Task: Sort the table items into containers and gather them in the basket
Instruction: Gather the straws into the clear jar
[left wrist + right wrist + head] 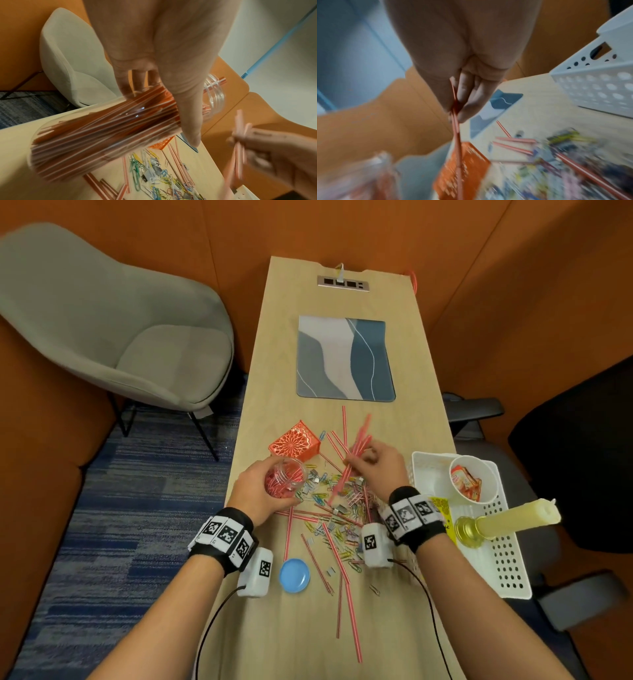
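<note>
My left hand [263,491] grips a clear plastic jar [286,479] packed with red-and-white striped straws [102,128], tilted with its mouth [214,97] toward the right. Just right of the jar, my right hand [373,465] pinches a small bundle of straws [354,455], seen blurred in the right wrist view [457,135]. More loose straws [346,587] and a heap of coloured paper clips and small binder clips [337,508] cover the table below both hands. An orange patterned box [296,441] lies behind the jar.
A white perforated basket [507,570] at the right edge holds a paper cup of sachets [471,479] and a candle in a glass holder [510,520]. A blue lid [294,576] lies near my left wrist. A blue-grey mat [346,359] lies farther back. A grey chair [120,330] stands left.
</note>
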